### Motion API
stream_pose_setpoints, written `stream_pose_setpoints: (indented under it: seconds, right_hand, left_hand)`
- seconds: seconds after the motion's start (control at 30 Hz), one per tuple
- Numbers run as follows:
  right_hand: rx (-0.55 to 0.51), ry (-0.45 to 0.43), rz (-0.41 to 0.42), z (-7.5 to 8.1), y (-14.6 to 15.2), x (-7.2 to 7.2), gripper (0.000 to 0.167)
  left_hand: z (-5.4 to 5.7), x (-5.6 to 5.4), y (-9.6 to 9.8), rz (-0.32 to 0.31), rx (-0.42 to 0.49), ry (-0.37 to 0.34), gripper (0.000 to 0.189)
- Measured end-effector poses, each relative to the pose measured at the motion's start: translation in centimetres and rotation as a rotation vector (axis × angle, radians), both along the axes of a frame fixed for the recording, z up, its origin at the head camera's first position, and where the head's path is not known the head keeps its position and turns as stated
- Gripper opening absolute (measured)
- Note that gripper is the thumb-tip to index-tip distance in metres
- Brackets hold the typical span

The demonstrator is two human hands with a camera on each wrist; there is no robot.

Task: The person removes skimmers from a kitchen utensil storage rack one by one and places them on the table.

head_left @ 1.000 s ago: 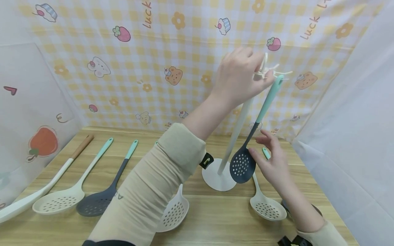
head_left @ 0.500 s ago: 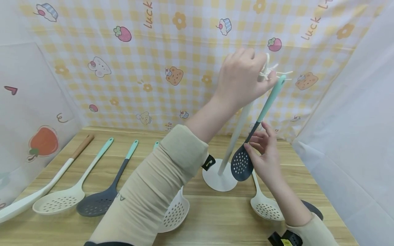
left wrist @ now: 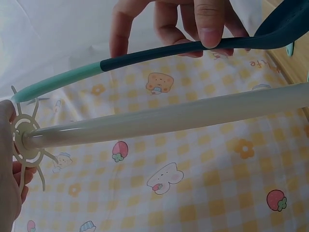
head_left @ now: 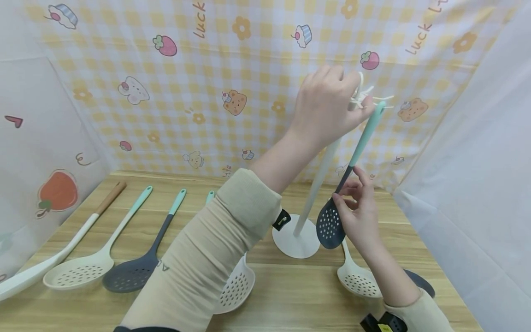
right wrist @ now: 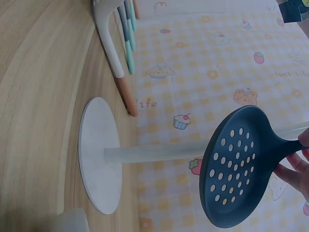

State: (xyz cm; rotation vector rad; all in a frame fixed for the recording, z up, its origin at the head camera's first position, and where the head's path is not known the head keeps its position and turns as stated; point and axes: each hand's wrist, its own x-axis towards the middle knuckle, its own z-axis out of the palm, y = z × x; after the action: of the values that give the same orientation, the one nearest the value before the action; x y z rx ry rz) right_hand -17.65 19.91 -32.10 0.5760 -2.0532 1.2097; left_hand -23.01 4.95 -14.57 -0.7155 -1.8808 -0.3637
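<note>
A dark skimmer (head_left: 330,223) with a mint handle hangs slanted beside a white utensil stand (head_left: 317,180). Its handle end meets one of the hooks at the stand's top; in the left wrist view the left hand's edge partly covers that spot. My right hand (head_left: 358,210) pinches the skimmer's neck just above the perforated bowl, between thumb and fingers. Up at the hook ring (left wrist: 28,140), my left hand (head_left: 325,103) holds the top of the stand with curled fingers, its thumb near the handle end. The right wrist view shows the skimmer's round bowl (right wrist: 236,169) in front of the pole.
On the wooden table's left lie a wood-handled white utensil (head_left: 83,230), a cream skimmer (head_left: 83,272) and a dark one (head_left: 132,274). Another pale skimmer (head_left: 238,288) lies partly under the left sleeve. Right of the stand's base (head_left: 290,242) are a cream skimmer (head_left: 358,281) and a dark utensil (head_left: 420,281).
My right hand has moved from touching the bowl's edge to pinching the skimmer's neck. The bowl has shifted slightly right, and my left hand has moved a little right at the stand's top.
</note>
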Motion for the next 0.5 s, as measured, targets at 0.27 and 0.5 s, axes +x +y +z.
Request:
stream_pose_setpoints:
  seconds: [0.27, 0.5]
  right_hand:
    - [0.031, 0.022, -0.022, 0.05, 0.19, 0.24, 0.075]
    - [0.051, 0.049, -0.053, 0.17, 0.32, 0.65, 0.074]
  left_hand:
    - [0.0, 0.08, -0.09, -0.001, -0.005, -0.003, 0.027]
    - [0.01, 0.09, -0.04, 0.005, -0.001, 0.017, 0.027]
